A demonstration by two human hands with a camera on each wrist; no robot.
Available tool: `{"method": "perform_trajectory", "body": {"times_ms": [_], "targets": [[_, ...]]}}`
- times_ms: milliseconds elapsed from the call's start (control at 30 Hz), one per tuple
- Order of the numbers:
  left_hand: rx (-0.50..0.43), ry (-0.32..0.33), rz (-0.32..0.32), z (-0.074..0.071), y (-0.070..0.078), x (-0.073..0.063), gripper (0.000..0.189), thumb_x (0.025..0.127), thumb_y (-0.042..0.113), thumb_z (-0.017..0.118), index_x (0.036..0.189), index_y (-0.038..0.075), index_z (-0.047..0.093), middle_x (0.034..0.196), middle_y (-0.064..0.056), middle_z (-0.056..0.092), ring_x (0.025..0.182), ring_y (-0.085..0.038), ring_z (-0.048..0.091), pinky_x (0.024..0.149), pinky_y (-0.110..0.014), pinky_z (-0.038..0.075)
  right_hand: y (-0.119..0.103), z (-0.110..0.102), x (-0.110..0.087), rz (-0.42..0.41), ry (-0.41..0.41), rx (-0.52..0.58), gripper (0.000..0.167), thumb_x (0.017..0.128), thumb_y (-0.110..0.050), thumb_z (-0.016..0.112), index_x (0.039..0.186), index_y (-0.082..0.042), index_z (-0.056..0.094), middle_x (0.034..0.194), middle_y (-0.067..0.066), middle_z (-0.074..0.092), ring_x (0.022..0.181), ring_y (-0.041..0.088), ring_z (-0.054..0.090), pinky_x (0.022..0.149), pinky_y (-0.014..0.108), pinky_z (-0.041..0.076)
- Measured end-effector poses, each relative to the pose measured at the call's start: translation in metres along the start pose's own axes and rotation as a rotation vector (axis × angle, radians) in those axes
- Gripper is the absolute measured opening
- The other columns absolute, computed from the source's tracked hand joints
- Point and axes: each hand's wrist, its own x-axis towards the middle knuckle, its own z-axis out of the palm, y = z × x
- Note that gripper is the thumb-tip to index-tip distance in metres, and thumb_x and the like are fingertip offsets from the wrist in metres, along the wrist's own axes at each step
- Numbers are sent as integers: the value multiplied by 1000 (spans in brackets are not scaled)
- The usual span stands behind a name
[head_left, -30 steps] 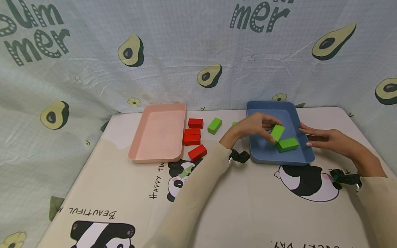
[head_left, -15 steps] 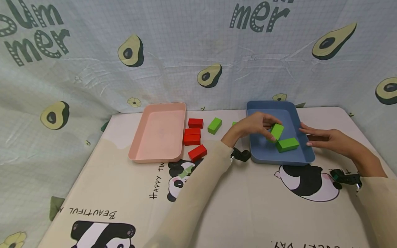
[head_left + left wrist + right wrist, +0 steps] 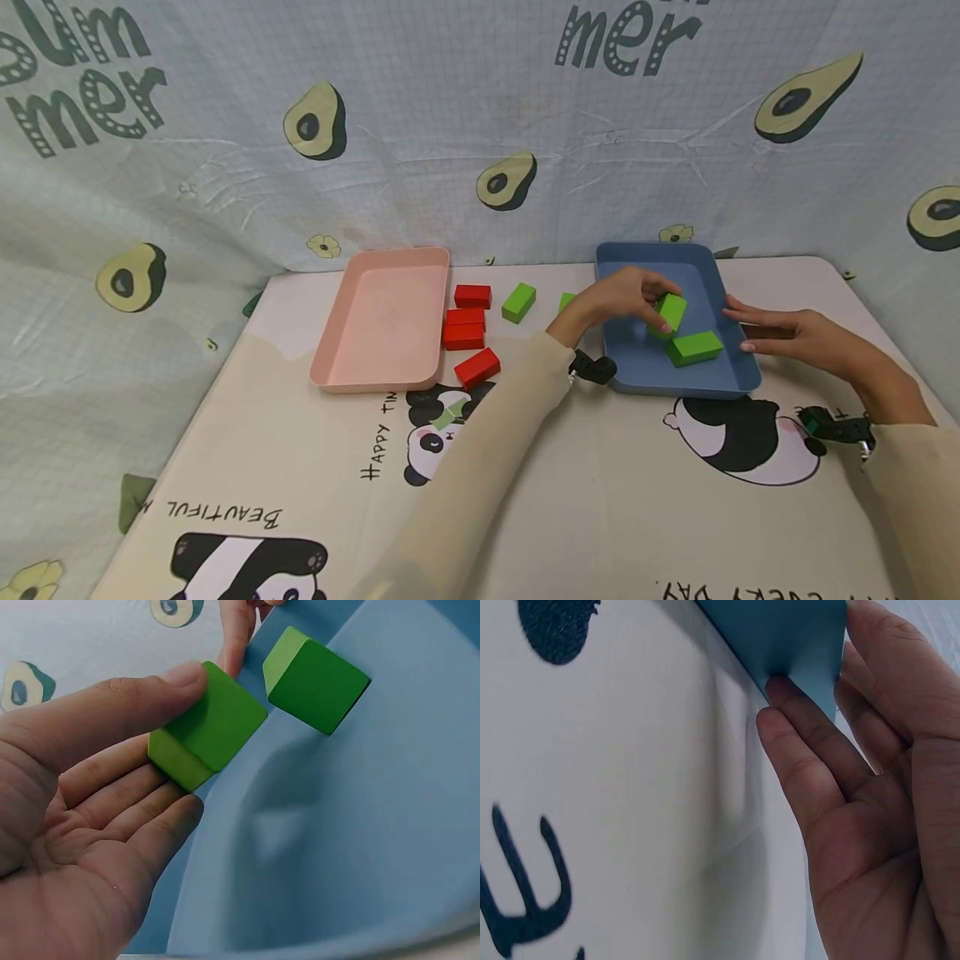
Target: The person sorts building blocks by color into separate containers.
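Observation:
My left hand (image 3: 626,296) pinches a green block (image 3: 672,313) between thumb and fingers, over the blue tray (image 3: 622,379). In the left wrist view the held block (image 3: 229,720) is tilted, the thumb on one side and the fingers beneath. A second green block (image 3: 694,348) lies inside the tray, just nearer than the held one. At the tray's right wall, my right hand (image 3: 806,337) rests its straight fingertips against the outside. The right wrist view shows those fingers (image 3: 802,761) extended along the blue wall (image 3: 795,637), with nothing gripped.
Left of centre stands a pink tray (image 3: 386,325). Several red blocks (image 3: 477,368) lie along its right side. One green block (image 3: 519,303) sits between the trays, and another green block (image 3: 566,301) is partly hidden behind the left wrist. Avocado-printed cloth (image 3: 420,100) hangs behind the table.
The left hand and its green block have shifted slightly right and up in the tray, away from the lying block. The right hand stays in place.

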Motion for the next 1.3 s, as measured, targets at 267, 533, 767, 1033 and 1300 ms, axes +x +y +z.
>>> {"method": "perform_trajectory", "body": {"times_ms": [267, 533, 767, 1033, 1300], "targets": [[20, -9, -33, 0, 1, 7, 68, 79, -6, 84, 141, -1, 58, 144, -11, 59, 137, -15, 51, 106, -17, 44, 2, 0, 1, -1, 4, 7, 62, 98, -30, 71, 154, -18, 47, 164, -9, 27, 145, -3, 28, 108, 25, 44], [22, 4, -46, 2, -2, 13, 66, 80, -6, 83, 141, -2, 58, 143, -12, 59, 135, -16, 52, 104, -17, 45, 2, 1, 2, 14, -5, 41, 64, 98, -29, 71, 155, -19, 46, 165, -7, 23, 152, 12, 22, 108, 75, 30], [22, 5, -48, 4, -1, 13, 66, 79, -6, 84, 139, -2, 58, 143, -12, 59, 136, -17, 51, 104, -16, 44, 3, 1, 0, -11, -4, 31, 63, 98, -30, 69, 155, -19, 45, 165, -10, 23, 153, 20, 23, 117, 55, 35], [5, -4, -51, 5, 3, 13, 67, 80, -6, 83, 141, -2, 56, 146, -11, 57, 140, -16, 47, 107, -16, 42, 1, 1, -1, -12, 16, 0, 61, 98, -33, 70, 153, -22, 49, 162, -16, 28, 128, -25, 25, 97, 5, 36], [-16, -11, 3, -1, 2, 3, 67, 84, -3, 80, 145, -3, 52, 150, -12, 53, 142, -16, 45, 108, -16, 42, 3, 1, 0, -11, 7, 15, 61, 98, -29, 70, 154, -20, 47, 163, -14, 27, 138, -15, 24, 115, 39, 41]]}}
